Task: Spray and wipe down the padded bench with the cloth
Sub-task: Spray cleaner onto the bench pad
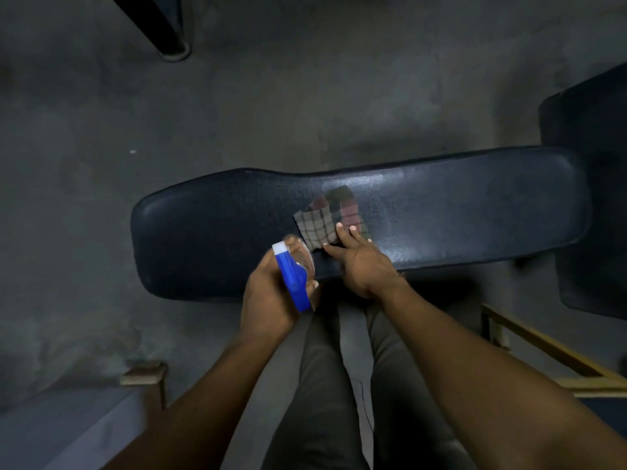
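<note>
A person stands over a dark padded bench [210, 225] that runs crosswise through the view from the head camera, its narrower end to the left and its wider end reaching toward a second dark padded surface [590, 184] at the right edge. The right hand [364, 262] lies palm down near the bench's near edge, fingers [356, 234] spread and pressing on the lower corner of a checked cloth [317, 225] in grey, brown and dull red; the cloth lies flat on the middle of the pad, partly blurred at its far side. The left hand [271, 300] is wrapped around a spray bottle [293, 276] with a blue trigger head and white nozzle tip, held just above the bench's near edge and just beside the cloth, with the nozzle pointing away from the person toward the pad. The bench surface to the right of the cloth shows a paler, glossy sheen. Below the hands, the person's legs in grey trousers [322, 385] stand close against the bench. A grey concrete floor [101, 130] surrounds it, with a yellow metal frame [549, 354] at lower right.
</note>
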